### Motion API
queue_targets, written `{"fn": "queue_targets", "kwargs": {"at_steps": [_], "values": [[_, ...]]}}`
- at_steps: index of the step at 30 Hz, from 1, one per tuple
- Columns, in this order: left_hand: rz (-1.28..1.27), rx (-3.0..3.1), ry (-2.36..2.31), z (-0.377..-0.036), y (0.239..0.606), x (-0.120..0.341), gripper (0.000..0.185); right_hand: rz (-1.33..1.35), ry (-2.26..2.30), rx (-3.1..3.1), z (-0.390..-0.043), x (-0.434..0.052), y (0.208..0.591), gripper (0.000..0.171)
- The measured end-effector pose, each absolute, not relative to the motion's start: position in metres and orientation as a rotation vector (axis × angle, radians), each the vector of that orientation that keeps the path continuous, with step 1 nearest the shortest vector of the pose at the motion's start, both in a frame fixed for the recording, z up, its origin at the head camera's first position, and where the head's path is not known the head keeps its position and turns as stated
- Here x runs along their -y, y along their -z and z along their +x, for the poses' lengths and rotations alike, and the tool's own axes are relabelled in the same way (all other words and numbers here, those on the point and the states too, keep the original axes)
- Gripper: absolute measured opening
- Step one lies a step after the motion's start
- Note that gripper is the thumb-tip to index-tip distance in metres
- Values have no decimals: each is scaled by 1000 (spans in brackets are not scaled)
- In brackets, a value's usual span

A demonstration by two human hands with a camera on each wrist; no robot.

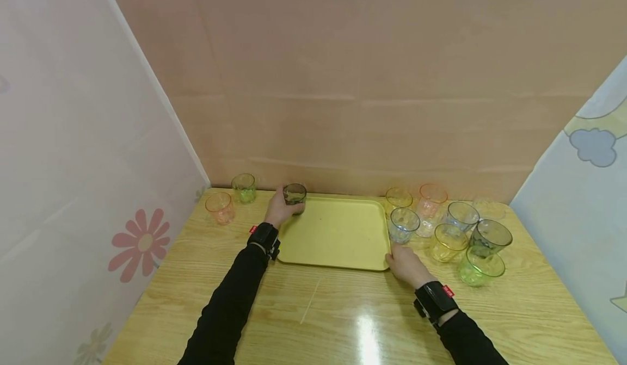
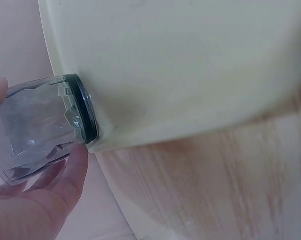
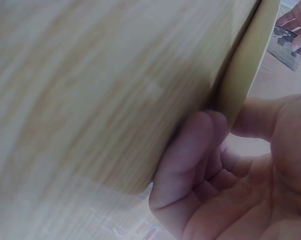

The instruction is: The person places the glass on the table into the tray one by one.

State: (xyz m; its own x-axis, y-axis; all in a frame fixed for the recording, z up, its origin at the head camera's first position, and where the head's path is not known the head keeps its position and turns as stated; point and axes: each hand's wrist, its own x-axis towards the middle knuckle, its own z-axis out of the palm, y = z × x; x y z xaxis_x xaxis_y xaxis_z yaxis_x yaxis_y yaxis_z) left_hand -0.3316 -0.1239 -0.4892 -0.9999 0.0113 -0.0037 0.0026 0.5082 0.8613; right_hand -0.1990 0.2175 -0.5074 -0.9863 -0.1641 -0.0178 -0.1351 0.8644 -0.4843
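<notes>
My left hand grips a dark grey clear glass, thumb and fingers round its sides. The thick base of this glass is at the back left corner of a yellow rectangular tray; whether it bears on the tray I cannot tell. At the front right corner, my right hand pinches the tray's edge. In the right wrist view, curled fingers lie against the tray's rim with the thumb on the other side. A blue-rimmed glass stands just behind my right hand.
An orange glass and a green glass stand on the wooden table at the back left. Right of the tray cluster several glasses, among them a yellow glass, a green glass and an orange glass. A wall covering rises behind.
</notes>
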Motion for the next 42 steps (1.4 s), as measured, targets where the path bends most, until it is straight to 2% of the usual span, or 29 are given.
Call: {"fn": "queue_targets", "kwargs": {"at_steps": [8,16,28,32,39,42], "values": [[79,-2689,-1565,-323,487,128,87,-240,774,-2967,-197,-218,509,29],[91,-2676,-1558,-317,482,139,96,-261,778,-2970,-196,-218,510,23],[54,-2792,-1523,-298,474,170,90,-275,779,-2967,-199,-218,511,15],[-1,-2915,-1470,-293,473,186,85,-264,785,-2959,-200,-220,512,12],[-135,-3155,-1569,-294,473,219,58,-286,785,-2975,-198,-221,509,11],[-231,-3214,-1586,-295,473,232,54,-287,815,-2965,-198,-221,509,11]]}}
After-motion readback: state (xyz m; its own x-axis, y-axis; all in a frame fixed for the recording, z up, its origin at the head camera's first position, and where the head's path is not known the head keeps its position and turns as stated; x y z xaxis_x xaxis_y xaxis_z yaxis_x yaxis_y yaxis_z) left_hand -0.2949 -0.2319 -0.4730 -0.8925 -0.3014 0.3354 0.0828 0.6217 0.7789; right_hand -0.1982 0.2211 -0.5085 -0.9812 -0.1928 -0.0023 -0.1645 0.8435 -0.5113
